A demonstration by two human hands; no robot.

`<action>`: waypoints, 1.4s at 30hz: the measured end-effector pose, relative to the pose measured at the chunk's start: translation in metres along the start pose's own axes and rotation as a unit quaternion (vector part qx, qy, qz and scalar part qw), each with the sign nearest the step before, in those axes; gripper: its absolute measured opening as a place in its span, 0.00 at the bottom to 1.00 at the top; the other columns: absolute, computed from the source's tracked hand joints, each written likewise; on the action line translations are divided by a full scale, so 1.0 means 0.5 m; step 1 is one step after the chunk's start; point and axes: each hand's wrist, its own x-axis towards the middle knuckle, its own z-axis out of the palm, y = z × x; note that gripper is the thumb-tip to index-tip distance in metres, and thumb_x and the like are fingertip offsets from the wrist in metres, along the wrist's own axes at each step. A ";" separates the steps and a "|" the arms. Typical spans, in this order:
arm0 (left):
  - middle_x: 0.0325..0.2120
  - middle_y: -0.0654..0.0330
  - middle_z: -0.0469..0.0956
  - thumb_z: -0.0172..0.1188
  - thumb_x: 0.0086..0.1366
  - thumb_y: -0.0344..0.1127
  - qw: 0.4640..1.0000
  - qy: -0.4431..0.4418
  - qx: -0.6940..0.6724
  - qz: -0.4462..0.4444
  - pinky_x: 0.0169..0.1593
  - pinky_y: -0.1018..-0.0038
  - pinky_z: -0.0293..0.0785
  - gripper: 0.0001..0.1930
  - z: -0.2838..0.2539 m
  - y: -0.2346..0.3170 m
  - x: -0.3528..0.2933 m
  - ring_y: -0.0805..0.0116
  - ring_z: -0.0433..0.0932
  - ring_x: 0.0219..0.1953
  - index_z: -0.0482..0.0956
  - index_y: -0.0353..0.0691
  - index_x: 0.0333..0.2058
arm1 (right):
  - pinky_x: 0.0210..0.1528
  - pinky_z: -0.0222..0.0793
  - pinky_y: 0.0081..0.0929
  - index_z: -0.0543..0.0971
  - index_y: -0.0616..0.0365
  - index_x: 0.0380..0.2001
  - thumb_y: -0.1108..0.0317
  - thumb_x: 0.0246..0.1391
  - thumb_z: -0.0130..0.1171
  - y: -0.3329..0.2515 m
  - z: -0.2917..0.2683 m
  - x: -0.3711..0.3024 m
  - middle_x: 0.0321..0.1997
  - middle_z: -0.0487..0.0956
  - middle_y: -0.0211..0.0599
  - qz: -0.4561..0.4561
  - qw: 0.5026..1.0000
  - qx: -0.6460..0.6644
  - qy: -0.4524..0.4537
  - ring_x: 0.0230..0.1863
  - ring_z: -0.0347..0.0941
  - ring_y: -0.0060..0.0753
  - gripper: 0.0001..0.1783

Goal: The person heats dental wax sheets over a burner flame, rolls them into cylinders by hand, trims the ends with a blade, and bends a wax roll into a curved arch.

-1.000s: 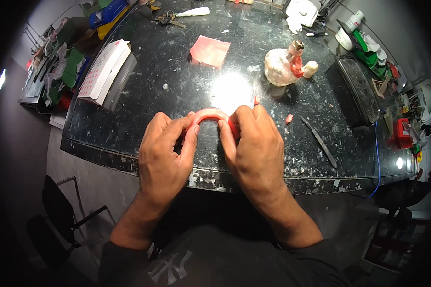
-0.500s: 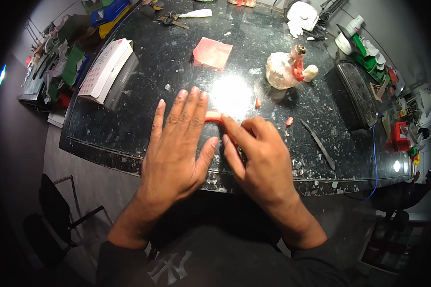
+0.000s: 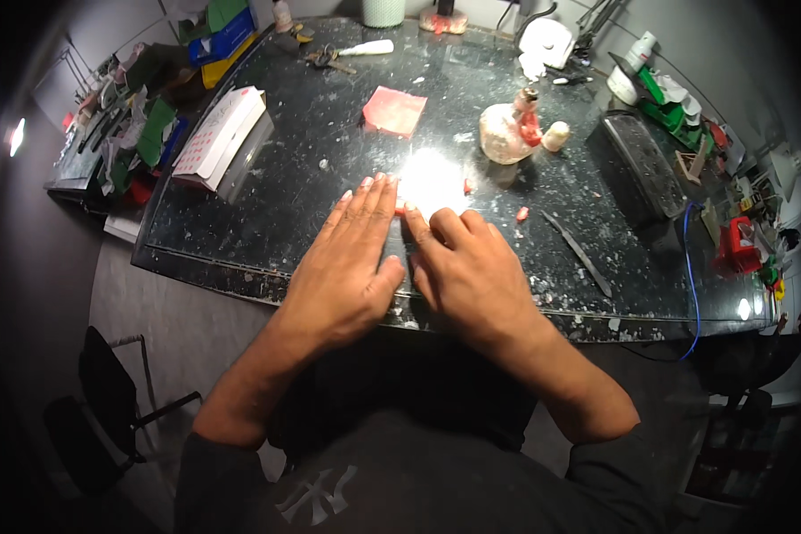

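Observation:
My left hand (image 3: 351, 267) lies flat on the dark worktop with its fingers stretched out and pressed down. Under its fingertips runs a red wax-like strip (image 3: 400, 212), of which only a short bit shows between the hands. My right hand (image 3: 476, 276) has its index finger on that strip and the other fingers curled in; its thumb is mostly hidden. Two small red scraps (image 3: 522, 214) lie just beyond the right hand. A slim metal knife (image 3: 578, 254) rests farther right. Ahead sits a square pink wax-like sheet (image 3: 394, 112).
A round glass spirit lamp (image 3: 505, 133) streaked with red stands ahead to the right, its pale cap beside it. A white box (image 3: 221, 138) is at left, a black case (image 3: 645, 165) at right. Keys (image 3: 327, 59) and a white tube (image 3: 367, 48) lie at the back.
The view has shifted, showing more of the bench's far side. My hands have come closer together and reach farther forward, and less of the red strip shows between them.

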 end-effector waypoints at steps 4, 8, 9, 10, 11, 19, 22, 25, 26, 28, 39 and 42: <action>0.81 0.39 0.51 0.50 0.79 0.46 0.999 0.013 -0.015 0.027 0.84 0.49 0.37 0.36 -0.016 -0.005 0.019 0.42 0.43 0.84 0.57 0.43 0.81 | 0.55 0.74 0.44 0.76 0.70 0.66 0.62 0.67 0.65 0.026 -0.048 -0.026 0.48 0.78 0.45 0.031 0.996 0.081 -0.003 0.50 0.75 0.47 0.30; 0.82 0.44 0.51 0.49 0.82 0.60 0.998 0.001 0.057 -0.006 0.84 0.52 0.37 0.40 -0.010 0.011 0.067 0.45 0.43 0.85 0.55 0.41 0.81 | 0.55 0.77 0.43 0.84 0.61 0.58 0.67 0.64 0.67 0.115 -0.101 -0.056 0.46 0.81 0.44 0.113 0.991 0.071 0.026 0.48 0.78 0.49 0.20; 0.81 0.42 0.51 0.49 0.81 0.61 0.998 0.016 0.065 -0.014 0.84 0.52 0.38 0.42 0.002 0.014 0.076 0.45 0.44 0.85 0.54 0.37 0.80 | 0.55 0.78 0.43 0.86 0.60 0.54 0.69 0.63 0.68 0.151 -0.100 -0.060 0.46 0.81 0.42 0.112 0.991 0.071 0.032 0.48 0.79 0.49 0.17; 0.81 0.40 0.51 0.49 0.81 0.62 0.997 0.031 0.073 -0.022 0.84 0.52 0.38 0.44 0.017 0.016 0.085 0.45 0.45 0.84 0.54 0.32 0.80 | 0.56 0.78 0.42 0.86 0.60 0.54 0.70 0.62 0.69 0.182 -0.097 -0.059 0.48 0.82 0.42 0.106 0.992 0.071 0.021 0.50 0.80 0.48 0.17; 0.80 0.35 0.53 0.49 0.80 0.65 0.994 0.014 0.108 -0.033 0.83 0.52 0.42 0.48 0.040 0.019 0.093 0.43 0.48 0.84 0.53 0.26 0.78 | 0.55 0.78 0.41 0.86 0.59 0.53 0.70 0.62 0.70 0.202 -0.090 -0.052 0.48 0.83 0.42 0.091 0.990 0.104 0.018 0.50 0.80 0.48 0.16; 0.78 0.31 0.54 0.51 0.81 0.62 0.992 -0.034 0.121 -0.012 0.82 0.51 0.48 0.46 0.047 0.021 0.091 0.38 0.52 0.82 0.53 0.24 0.77 | 0.53 0.80 0.42 0.86 0.59 0.41 0.70 0.61 0.70 0.236 -0.058 -0.010 0.42 0.85 0.42 0.068 0.977 0.202 0.004 0.46 0.83 0.50 0.07; 0.78 0.31 0.54 0.51 0.81 0.61 0.991 -0.034 0.126 -0.004 0.82 0.51 0.48 0.46 0.047 0.013 0.080 0.39 0.52 0.82 0.53 0.24 0.78 | 0.54 0.80 0.42 0.85 0.62 0.41 0.71 0.63 0.66 0.201 -0.030 0.034 0.43 0.84 0.44 -0.011 0.985 0.164 0.050 0.48 0.82 0.50 0.06; 0.78 0.32 0.53 0.49 0.82 0.61 0.991 -0.032 0.133 0.004 0.83 0.52 0.46 0.45 0.052 0.013 0.088 0.40 0.51 0.82 0.53 0.25 0.78 | 0.54 0.81 0.41 0.84 0.63 0.37 0.75 0.60 0.58 0.199 -0.004 0.045 0.42 0.84 0.44 -0.055 0.992 0.116 0.019 0.48 0.83 0.49 0.07; 0.78 0.32 0.54 0.48 0.82 0.62 0.990 -0.030 0.136 0.000 0.83 0.53 0.46 0.46 0.049 0.017 0.084 0.40 0.50 0.82 0.53 0.25 0.78 | 0.54 0.81 0.41 0.84 0.63 0.36 0.75 0.59 0.58 0.196 -0.009 0.048 0.41 0.84 0.44 -0.052 0.993 0.107 -0.013 0.48 0.83 0.50 0.07; 0.79 0.35 0.54 0.43 0.84 0.59 0.988 -0.024 0.151 -0.007 0.83 0.54 0.44 0.42 0.042 0.025 0.080 0.43 0.50 0.83 0.53 0.27 0.78 | 0.53 0.81 0.41 0.84 0.62 0.35 0.74 0.59 0.59 0.194 -0.015 0.049 0.41 0.84 0.43 -0.046 0.993 0.105 -0.016 0.47 0.82 0.50 0.06; 0.80 0.43 0.57 0.37 0.86 0.47 0.986 -0.076 0.145 0.009 0.84 0.53 0.43 0.32 0.036 0.022 0.088 0.46 0.50 0.83 0.55 0.33 0.79 | 0.51 0.80 0.40 0.83 0.60 0.33 0.74 0.60 0.63 0.199 -0.055 -0.021 0.37 0.82 0.40 -0.059 0.990 0.128 0.001 0.44 0.81 0.47 0.02; 0.80 0.41 0.54 0.37 0.86 0.52 0.987 -0.083 0.136 0.004 0.84 0.54 0.41 0.35 0.034 0.019 0.094 0.46 0.48 0.84 0.52 0.33 0.80 | 0.51 0.81 0.39 0.84 0.60 0.35 0.75 0.60 0.65 0.219 -0.093 -0.034 0.38 0.83 0.41 -0.044 0.991 0.127 -0.023 0.45 0.82 0.48 0.02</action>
